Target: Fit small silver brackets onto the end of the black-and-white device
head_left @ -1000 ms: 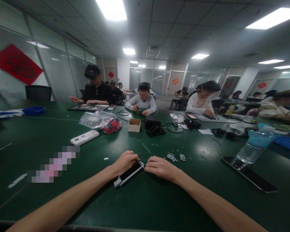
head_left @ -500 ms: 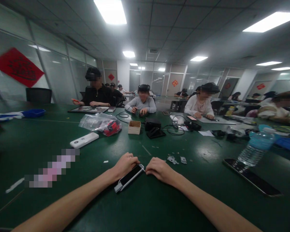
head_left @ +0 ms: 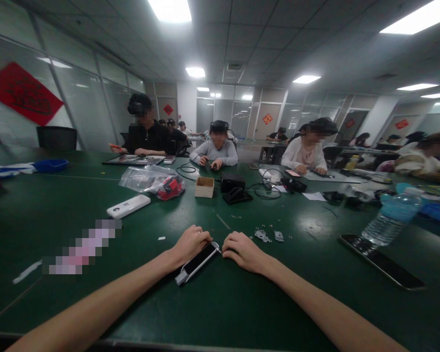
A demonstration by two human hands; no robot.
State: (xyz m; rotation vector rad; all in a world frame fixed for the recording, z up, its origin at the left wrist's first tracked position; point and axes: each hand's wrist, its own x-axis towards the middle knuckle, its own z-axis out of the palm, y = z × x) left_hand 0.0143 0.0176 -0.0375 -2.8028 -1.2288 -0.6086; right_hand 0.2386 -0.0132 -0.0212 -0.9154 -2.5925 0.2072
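A slim device with a white frame and a dark face point(head_left: 200, 260) lies at a slant on the green table point(head_left: 220, 313). My left hand point(head_left: 192, 244) has its fingers bent around the device's upper left side and touches it. My right hand point(head_left: 242, 250) is at the upper right end of the device, fingertips pressed together by a small metallic bit there; what they pinch is too small to name. Small metal parts point(head_left: 262, 236) and several tiny rings lie just beyond my right hand.
Ahead are a small wooden box point(head_left: 204, 188), a black box point(head_left: 232, 183), a plastic bag with red items point(head_left: 146, 181) and a white case point(head_left: 128, 207). On the right, a bottle point(head_left: 392, 220) stands by a phone point(head_left: 381, 261). People sit across the table.
The view has tilted slightly, so the table's near edge now shows at the bottom. Both hands remain at the device with almost the same pose.
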